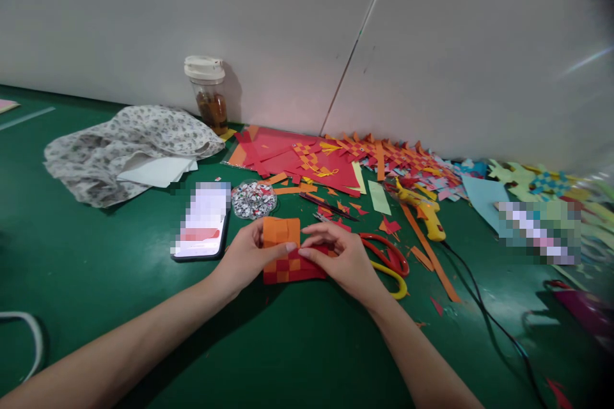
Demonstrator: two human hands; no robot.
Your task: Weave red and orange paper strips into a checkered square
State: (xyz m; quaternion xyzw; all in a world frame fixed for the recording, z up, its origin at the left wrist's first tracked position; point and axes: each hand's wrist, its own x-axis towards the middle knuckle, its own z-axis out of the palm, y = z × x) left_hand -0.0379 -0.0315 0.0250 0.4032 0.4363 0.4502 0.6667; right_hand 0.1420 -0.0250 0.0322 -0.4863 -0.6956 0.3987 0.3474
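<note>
Between my hands is a woven paper piece [283, 271], a red and orange checker with a plain orange flap at its upper left. My left hand [247, 254] pinches its left side, thumb lying on the front near the middle. On the right, the fingertips of my right hand [338, 255] are closed on the paper at its upper middle, hiding part of the weave. Just beyond my right hand lie scissors with red and yellow handles [398, 268], their blades partly covered by the hand. A dark slim tool [330, 206] rests behind the paper.
A phone [201, 223] and a round case of googly eyes [254, 199] lie left of the paper. A yellow glue gun [432, 217] with a black cord sits right. Behind are red sheets [278, 147], woven paper fish [407, 156], a lidded cup [208, 96] and patterned cloth [96, 153].
</note>
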